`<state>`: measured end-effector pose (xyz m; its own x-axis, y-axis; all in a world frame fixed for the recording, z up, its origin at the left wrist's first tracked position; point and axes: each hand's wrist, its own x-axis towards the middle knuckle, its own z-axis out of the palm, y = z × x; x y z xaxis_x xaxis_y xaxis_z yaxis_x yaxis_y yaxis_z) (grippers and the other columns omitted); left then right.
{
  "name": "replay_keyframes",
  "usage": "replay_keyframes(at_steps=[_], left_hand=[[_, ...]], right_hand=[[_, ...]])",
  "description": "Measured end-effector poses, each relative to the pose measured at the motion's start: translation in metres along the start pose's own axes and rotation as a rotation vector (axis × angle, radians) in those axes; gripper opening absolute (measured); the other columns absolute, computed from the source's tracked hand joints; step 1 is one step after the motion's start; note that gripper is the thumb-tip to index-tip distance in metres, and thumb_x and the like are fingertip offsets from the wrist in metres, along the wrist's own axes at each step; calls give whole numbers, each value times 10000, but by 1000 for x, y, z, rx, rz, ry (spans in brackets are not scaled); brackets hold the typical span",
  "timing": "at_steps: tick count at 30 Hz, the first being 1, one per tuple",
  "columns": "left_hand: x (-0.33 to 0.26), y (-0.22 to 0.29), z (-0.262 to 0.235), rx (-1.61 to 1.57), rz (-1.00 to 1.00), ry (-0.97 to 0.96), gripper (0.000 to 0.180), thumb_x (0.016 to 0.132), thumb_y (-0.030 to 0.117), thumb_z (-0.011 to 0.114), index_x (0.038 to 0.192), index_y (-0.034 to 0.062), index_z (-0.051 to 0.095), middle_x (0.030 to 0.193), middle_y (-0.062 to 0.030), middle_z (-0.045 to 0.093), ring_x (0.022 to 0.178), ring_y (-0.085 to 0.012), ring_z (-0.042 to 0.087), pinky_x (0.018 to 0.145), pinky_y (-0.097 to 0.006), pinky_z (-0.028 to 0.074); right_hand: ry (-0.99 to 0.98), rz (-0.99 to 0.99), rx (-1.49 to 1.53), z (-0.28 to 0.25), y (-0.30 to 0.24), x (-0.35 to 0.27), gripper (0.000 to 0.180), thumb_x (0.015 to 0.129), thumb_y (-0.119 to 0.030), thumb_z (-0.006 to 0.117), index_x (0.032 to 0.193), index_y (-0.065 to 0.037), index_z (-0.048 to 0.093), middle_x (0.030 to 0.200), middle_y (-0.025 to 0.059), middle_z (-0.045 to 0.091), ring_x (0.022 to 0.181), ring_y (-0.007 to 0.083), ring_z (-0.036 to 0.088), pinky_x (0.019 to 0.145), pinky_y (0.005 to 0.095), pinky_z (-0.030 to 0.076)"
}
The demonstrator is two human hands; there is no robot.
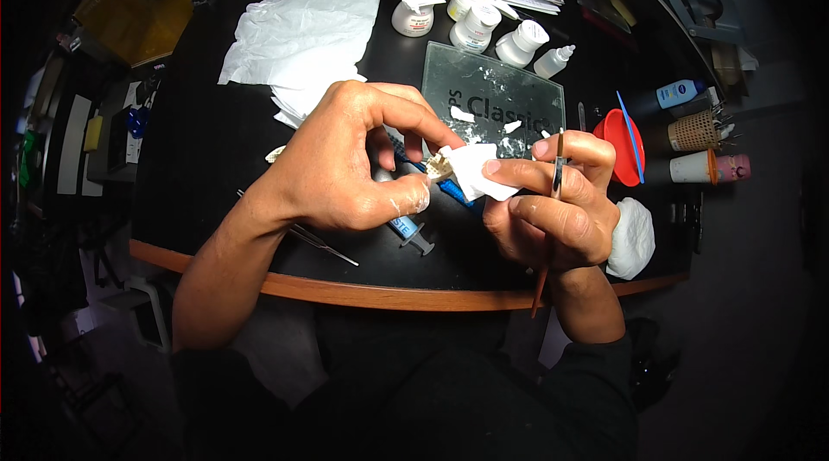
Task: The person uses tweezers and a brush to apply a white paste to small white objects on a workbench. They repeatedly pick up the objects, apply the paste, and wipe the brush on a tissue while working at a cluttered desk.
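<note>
My left hand (345, 159) pinches a small cream plaster-like piece (439, 166) between thumb and fingertips; white residue marks the thumb. Against that piece my right hand (561, 202) presses a folded white tissue (484, 172), which covers part of it. A thin brush (544, 267) with a reddish-brown handle also sits in my right hand, roughly upright between the fingers. Below the hands, partly hidden, lies a syringe (403, 225) with a blue label. Just beyond them is a glass slab (492, 85) carrying dabs of white paste or powder.
Several white jars (475, 27) and a dropper bottle (553, 61) line the slab's far side. White tissue sheets (302, 29) lie at the far left. To the right are a red bowl (611, 146), a crumpled white wad (632, 238) and a blue bottle (680, 93). Tweezers (324, 243) lie near the front edge.
</note>
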<state>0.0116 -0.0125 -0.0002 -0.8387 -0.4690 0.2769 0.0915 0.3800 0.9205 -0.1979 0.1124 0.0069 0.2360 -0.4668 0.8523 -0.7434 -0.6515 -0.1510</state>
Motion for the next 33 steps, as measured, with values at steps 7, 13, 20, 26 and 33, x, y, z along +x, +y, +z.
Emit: replay_keyframes(at_steps=[7, 13, 20, 26, 33], left_hand=[[1, 2, -1, -2, -4, -16, 417, 670, 139, 718, 1067, 26, 782, 926, -63, 716, 773, -114, 615, 618, -238, 455], [0, -2, 0, 7, 9, -9, 416, 671, 150, 728, 1065, 28, 784, 920, -62, 714, 773, -113, 614, 617, -239, 457], [0, -2, 0, 6, 14, -5, 411, 668, 154, 732, 1055, 29, 787, 911, -62, 713, 773, -112, 614, 615, -238, 457], [0, -1, 0, -7, 5, -5, 408, 675, 152, 727, 1058, 23, 784, 913, -59, 714, 771, -111, 614, 613, -232, 451], [-1, 2, 0, -8, -5, -5, 408, 675, 153, 720, 1055, 22, 784, 923, -64, 719, 766, -111, 616, 614, -229, 448]], right_hand=[[-16, 0, 29, -4, -2, -1, 249, 742, -95, 853, 830, -135, 624, 910, 33, 776, 892, 224, 593, 691, 338, 468], [-39, -3, 0, -3, -5, -2, 201, 780, -152, 850, 806, -143, 650, 920, 15, 774, 889, 214, 589, 681, 334, 457], [-32, -16, -12, -3, -5, -1, 198, 785, -163, 848, 791, -142, 651, 920, 15, 774, 880, 212, 588, 676, 339, 450], [-15, -5, -3, -6, -6, -1, 210, 779, -144, 854, 828, -140, 649, 916, 15, 775, 883, 211, 592, 698, 344, 452], [-18, -16, -18, -4, -3, -1, 233, 778, -134, 855, 826, -134, 627, 922, 15, 776, 887, 209, 594, 703, 340, 449]])
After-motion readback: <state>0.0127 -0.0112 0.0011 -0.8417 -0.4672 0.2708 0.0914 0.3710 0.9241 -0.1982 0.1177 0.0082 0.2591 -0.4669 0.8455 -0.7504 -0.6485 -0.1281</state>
